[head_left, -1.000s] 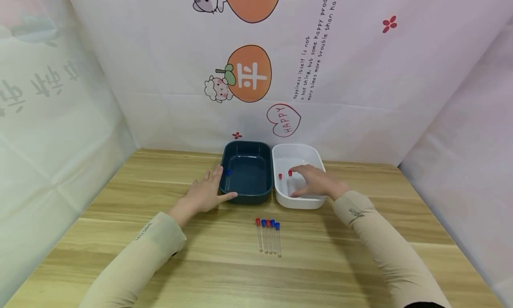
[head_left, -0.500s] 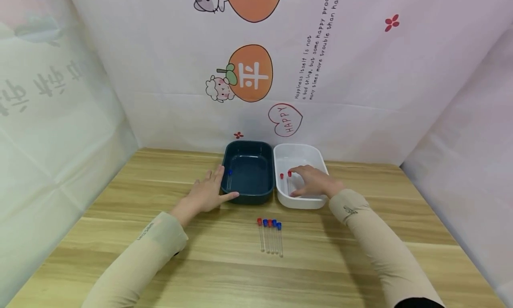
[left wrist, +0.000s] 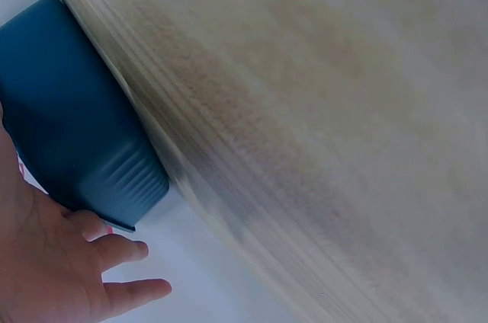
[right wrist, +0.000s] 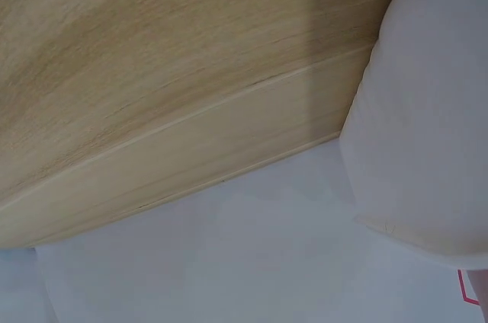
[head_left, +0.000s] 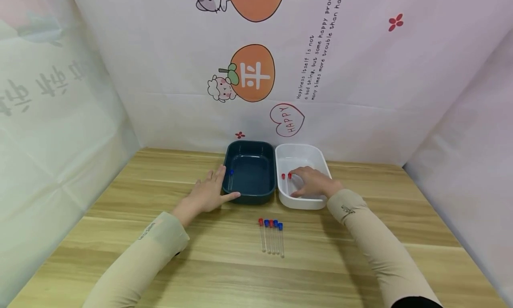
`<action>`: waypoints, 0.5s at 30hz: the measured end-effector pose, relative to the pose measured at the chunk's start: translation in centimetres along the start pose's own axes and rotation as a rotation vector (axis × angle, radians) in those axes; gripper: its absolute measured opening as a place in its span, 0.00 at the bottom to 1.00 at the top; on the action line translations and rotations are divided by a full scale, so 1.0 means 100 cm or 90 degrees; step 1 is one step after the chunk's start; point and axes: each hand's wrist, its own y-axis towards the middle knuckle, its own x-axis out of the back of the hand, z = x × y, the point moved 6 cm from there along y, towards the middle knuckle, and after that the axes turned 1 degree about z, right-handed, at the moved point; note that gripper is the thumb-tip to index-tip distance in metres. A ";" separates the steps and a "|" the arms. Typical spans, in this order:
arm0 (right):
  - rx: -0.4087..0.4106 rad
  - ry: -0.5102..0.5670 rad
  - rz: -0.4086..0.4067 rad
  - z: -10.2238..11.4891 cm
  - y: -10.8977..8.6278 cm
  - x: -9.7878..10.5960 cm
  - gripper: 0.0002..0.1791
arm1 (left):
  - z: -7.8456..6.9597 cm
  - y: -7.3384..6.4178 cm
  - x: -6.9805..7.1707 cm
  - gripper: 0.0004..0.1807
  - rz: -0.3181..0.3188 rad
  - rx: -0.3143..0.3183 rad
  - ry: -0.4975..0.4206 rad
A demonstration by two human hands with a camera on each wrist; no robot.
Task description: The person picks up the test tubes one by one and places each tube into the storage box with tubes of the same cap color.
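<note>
We see the right hand (head_left: pixel 314 183) reaching into a rounded rectangular white tray (head_left: pixel 302 204), thumb and forefinger curved apart. Its forefinger is at the red cap (head_left: pixel 290 176) of a slim clear tube; we cannot tell whether the hand pinches that tube. Just to its left in the same tray lies a second red-capped clear tube (head_left: pixel 283 176).

The left hand (head_left: pixel 206 193) is spread, fingers along the left side of a glossy dark teal tray (head_left: pixel 253 174), thumb over its near corner. Inside, by the left wall, we see a blue-capped clear tube (head_left: pixel 231 172).

Nearer to us, five capped clear tubes (head_left: pixel 272 237) lie side by side, caps away from us: red, blue, red, blue, blue. Beneath everything is a wood-grain table (head_left: pixel 224 272), with a printed white cloth (head_left: pixel 180 121) behind.
</note>
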 end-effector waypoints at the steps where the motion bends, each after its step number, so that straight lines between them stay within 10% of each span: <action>1: 0.001 -0.004 -0.001 0.000 0.001 0.000 0.43 | 0.000 0.000 0.000 0.60 -0.001 0.000 -0.001; 15: -0.016 -0.011 0.010 -0.005 0.006 -0.007 0.44 | 0.001 -0.001 -0.001 0.61 0.004 0.000 0.001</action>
